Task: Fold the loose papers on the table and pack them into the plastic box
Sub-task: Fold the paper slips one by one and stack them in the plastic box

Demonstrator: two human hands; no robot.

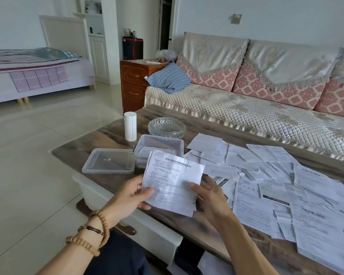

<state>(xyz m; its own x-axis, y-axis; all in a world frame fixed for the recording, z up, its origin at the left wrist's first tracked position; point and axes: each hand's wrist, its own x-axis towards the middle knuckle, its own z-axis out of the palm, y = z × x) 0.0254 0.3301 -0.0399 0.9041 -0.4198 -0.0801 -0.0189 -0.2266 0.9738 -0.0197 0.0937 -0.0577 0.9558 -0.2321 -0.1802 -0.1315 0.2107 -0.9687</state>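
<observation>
Both hands hold one printed paper sheet (172,180) above the near edge of the table (111,133). My left hand (130,197) pinches its lower left edge between thumb and fingers. My right hand (209,197) holds the sheet's right side, thumb on its front and fingers behind it. Just beyond the sheet stands the clear plastic box (160,144), open, with some folded papers inside. Its lid (109,163) lies flat to the left. Several loose papers (276,185) cover the right half of the table.
A white cylinder (130,126) and a glass ashtray (166,127) stand behind the box. A sofa (246,100) runs along the table's far side, with a wooden cabinet (134,82) at its left end. Tiled floor and a bed (34,72) lie to the left.
</observation>
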